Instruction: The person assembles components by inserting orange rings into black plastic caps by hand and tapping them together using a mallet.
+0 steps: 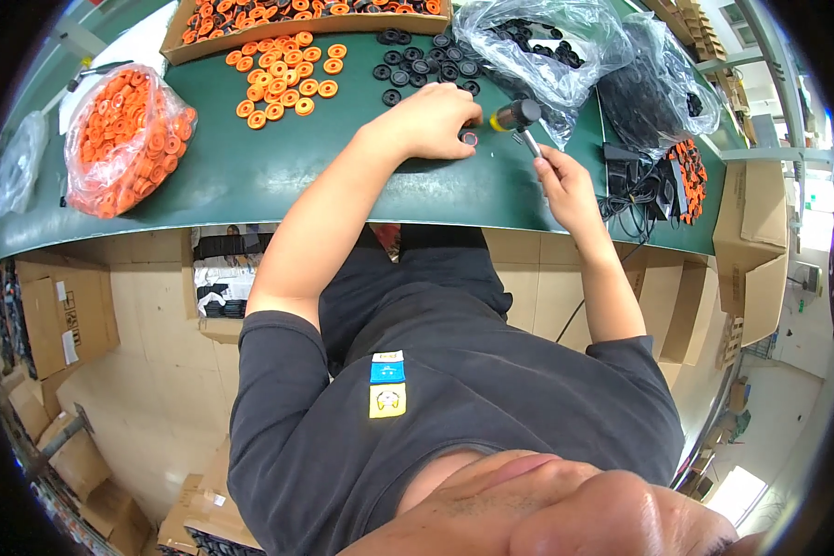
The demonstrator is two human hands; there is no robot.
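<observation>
My right hand [566, 188] is closed round the metal handle of a small mallet [517, 115], whose head is black with a yellow end. The head is raised a little above the green table, just right of my left hand. My left hand [428, 122] is bent low over the tabletop. Its thumb and fingers close about a small dark round part [470, 139] with a reddish ring, mostly hidden by the hand. Loose black wheel-like discs [422, 67] lie just beyond my left hand. Orange discs [292, 79] are spread farther to the left.
A clear bag of orange discs [125, 148] sits at the left on the green table [250, 190]. A cardboard tray [320, 25] of orange and black parts stands at the back. Plastic bags of black parts [547, 46] lie back right, with black cables [632, 199] nearer the right edge.
</observation>
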